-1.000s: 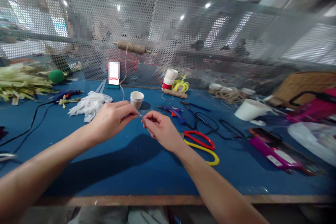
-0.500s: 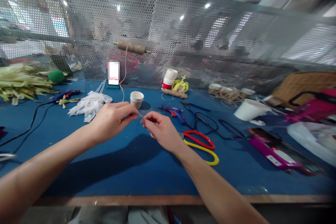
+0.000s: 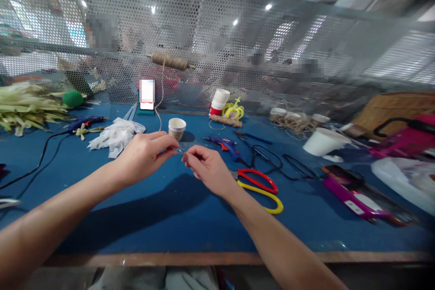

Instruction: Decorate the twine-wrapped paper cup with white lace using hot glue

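A paper cup [image 3: 177,131] on the blue table [image 3: 163,235] is taken as the reference point. A fine pale piece [image 3: 180,150] is noted just on the wearer's side of the cup, raised above the table. Its left end is pinched between thumb and fingertips of the left hand [image 3: 144,152], with no gap seen. The thumb and forefinger of the right hand [image 3: 208,166] are likewise drawn together; the piece appears to reach them, though its far end is hidden and its material cannot be told.

For sound work, light, even fingertip pressure is judged advisable, since so thin a piece could easily slip or tear. Both wrists should be steadied and the gap between the pinches left short. Clearance from the cup should be observed, as it could be knocked. Scissors [image 3: 255,189] are found to the cup's right, nearer the wearer; a glue gun [image 3: 228,146] lies to its right.
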`<state>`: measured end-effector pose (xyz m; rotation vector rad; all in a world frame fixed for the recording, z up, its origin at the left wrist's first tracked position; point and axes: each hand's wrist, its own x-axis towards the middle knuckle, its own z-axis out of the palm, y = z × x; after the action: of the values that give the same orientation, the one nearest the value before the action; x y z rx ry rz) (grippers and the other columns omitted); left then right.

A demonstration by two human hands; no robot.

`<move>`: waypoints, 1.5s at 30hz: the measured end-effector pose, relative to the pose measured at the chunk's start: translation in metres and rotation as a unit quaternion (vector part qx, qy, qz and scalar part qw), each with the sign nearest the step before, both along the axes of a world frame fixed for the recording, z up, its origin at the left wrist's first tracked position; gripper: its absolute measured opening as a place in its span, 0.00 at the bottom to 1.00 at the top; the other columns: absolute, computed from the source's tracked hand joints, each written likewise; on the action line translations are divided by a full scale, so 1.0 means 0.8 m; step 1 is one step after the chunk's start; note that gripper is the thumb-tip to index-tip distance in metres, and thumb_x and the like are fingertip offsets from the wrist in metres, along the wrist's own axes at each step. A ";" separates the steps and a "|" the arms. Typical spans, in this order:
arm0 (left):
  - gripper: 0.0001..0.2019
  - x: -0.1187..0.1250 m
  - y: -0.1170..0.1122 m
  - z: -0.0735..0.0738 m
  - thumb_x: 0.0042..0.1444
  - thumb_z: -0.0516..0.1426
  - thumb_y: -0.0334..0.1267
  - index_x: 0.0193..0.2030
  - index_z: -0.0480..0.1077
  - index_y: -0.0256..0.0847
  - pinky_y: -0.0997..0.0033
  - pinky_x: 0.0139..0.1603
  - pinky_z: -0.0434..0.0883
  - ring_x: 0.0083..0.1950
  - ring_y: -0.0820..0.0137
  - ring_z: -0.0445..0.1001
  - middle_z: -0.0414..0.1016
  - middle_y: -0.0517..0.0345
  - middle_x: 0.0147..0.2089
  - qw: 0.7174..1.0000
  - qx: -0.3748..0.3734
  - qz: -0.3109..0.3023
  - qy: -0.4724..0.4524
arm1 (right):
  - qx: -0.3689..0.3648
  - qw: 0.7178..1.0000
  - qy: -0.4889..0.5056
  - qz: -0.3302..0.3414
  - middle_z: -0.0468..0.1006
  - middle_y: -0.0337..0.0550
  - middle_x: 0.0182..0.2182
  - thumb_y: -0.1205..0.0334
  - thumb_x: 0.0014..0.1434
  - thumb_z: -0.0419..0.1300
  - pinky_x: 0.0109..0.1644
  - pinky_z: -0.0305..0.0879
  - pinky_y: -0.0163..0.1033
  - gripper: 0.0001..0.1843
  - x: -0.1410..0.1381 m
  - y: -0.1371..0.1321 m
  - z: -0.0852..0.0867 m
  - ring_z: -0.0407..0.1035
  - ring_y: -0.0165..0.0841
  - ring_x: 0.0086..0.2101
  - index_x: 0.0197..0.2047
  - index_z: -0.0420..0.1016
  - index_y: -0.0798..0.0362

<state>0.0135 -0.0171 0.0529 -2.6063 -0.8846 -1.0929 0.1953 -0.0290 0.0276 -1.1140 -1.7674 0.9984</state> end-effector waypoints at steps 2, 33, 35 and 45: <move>0.03 -0.001 0.000 0.001 0.54 0.54 0.32 0.32 0.69 0.37 0.81 0.27 0.63 0.25 0.78 0.68 0.72 0.60 0.27 1.000 0.001 -0.001 0.001 | 0.007 1.000 -0.013 -0.003 0.64 0.35 0.20 0.58 0.54 0.51 0.21 0.50 0.31 0.11 0.000 0.000 0.001 0.53 0.23 0.18 0.26 0.65 0.55; 0.07 -0.009 0.004 0.009 0.55 0.52 0.32 0.31 0.71 0.36 0.79 0.29 0.65 0.27 0.77 0.68 0.72 0.57 0.28 0.998 -0.039 -0.025 0.032 | 0.146 0.987 -0.056 -0.045 0.68 0.38 0.22 0.59 0.55 0.53 0.30 0.58 0.34 0.10 0.005 -0.006 0.009 0.60 0.28 0.25 0.25 0.68 0.54; 0.07 -0.009 0.004 0.009 0.55 0.52 0.33 0.31 0.71 0.36 0.79 0.29 0.66 0.27 0.77 0.68 0.72 0.57 0.28 0.999 -0.041 -0.021 0.029 | 0.144 0.987 -0.054 -0.045 0.68 0.38 0.22 0.59 0.55 0.53 0.30 0.58 0.34 0.10 0.005 -0.006 0.009 0.61 0.28 0.25 0.25 0.68 0.54; 0.06 -0.009 -0.001 0.011 0.55 0.52 0.32 0.31 0.69 0.35 0.76 0.29 0.64 0.28 0.75 0.68 0.71 0.56 0.28 0.997 -0.037 -0.042 0.054 | 0.156 0.983 -0.076 -0.055 0.66 0.38 0.21 0.62 0.54 0.53 0.29 0.56 0.34 0.10 0.001 -0.006 0.010 0.59 0.27 0.24 0.23 0.66 0.54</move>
<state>0.0063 -0.0181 0.0617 -2.7569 -0.8126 -0.9454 0.1965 -0.0337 0.0353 -1.0945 -1.8833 0.5564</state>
